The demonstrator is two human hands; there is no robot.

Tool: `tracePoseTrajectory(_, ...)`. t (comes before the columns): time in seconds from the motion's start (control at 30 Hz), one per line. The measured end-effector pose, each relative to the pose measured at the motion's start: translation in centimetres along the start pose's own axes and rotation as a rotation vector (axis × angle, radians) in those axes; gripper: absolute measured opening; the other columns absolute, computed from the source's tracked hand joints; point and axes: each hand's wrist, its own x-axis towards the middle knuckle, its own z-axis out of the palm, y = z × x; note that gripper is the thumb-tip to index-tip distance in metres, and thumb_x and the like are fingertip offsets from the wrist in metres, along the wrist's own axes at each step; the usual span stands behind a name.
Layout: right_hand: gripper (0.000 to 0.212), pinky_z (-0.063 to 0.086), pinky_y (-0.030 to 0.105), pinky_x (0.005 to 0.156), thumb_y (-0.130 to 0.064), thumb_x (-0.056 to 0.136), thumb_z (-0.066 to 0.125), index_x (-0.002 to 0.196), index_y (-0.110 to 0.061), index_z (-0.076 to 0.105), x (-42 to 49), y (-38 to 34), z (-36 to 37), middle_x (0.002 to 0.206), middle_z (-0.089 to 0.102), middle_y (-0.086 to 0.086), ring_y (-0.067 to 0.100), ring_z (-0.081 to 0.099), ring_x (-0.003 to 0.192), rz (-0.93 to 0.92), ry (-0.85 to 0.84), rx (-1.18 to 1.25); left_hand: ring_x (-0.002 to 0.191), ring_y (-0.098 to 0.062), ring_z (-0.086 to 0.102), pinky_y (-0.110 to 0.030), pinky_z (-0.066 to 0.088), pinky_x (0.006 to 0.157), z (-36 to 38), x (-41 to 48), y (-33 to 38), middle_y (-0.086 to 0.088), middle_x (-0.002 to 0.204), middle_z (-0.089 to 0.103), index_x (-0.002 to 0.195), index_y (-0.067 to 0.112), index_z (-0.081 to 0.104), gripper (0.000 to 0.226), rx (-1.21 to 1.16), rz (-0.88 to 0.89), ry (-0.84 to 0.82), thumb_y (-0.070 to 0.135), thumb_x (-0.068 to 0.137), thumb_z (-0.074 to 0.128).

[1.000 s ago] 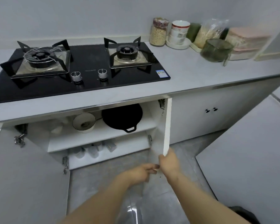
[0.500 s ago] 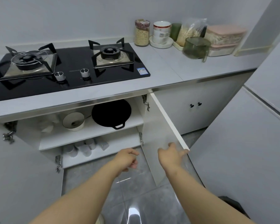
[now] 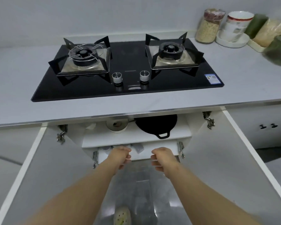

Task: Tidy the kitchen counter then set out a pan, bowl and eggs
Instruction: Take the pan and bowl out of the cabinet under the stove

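The left hand (image 3: 120, 157) and right hand (image 3: 164, 158) hang loose, holding nothing. The pan (image 3: 154, 124) sits up past the right hand, handle (image 3: 162, 135) toward it.

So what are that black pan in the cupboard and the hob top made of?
Pan: probably cast iron, going by its matte black look and loop handle. Hob top: likely glass, glossy black and mirroring the knobs.

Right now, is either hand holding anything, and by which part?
Nothing is held. The left hand and the right hand hover loosely curled and empty before the open cabinet.
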Motion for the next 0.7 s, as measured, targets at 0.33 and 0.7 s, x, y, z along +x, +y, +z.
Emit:
tracePoseTrajectory(0.33,0.008,0.035,0.023,0.053,-0.008,0.094,0.044,0.099,-0.008,0.05,9.5,-2.1,5.9,0.074,0.051,0.005,0.017,0.046,0.06,0.106,-0.043,0.036,0.064,-0.018,0.054,-0.028,0.041,0.058,-3.1,12.1,1.7,-0.006,0.072,0.054,0.102,0.008,0.051,0.012,-0.237,-0.163,0.094,0.012,0.098,0.041)
tracePoseTrajectory(0.7,0.021,0.04,0.025,0.058,-0.009,0.093,0.041,0.074,-0.013,0.047,24.4,3.3,7.7,0.077,0.055,0.006,0.017,0.051,0.061,-0.018,-0.062,0.054,0.065,-0.019,0.056,-0.028,0.052,0.052,-1.3,29.8,-1.9,-0.017,0.103,0.058,0.125,0.011,0.04,0.036,-0.493,0.0,0.224,0.025,0.093,0.049)
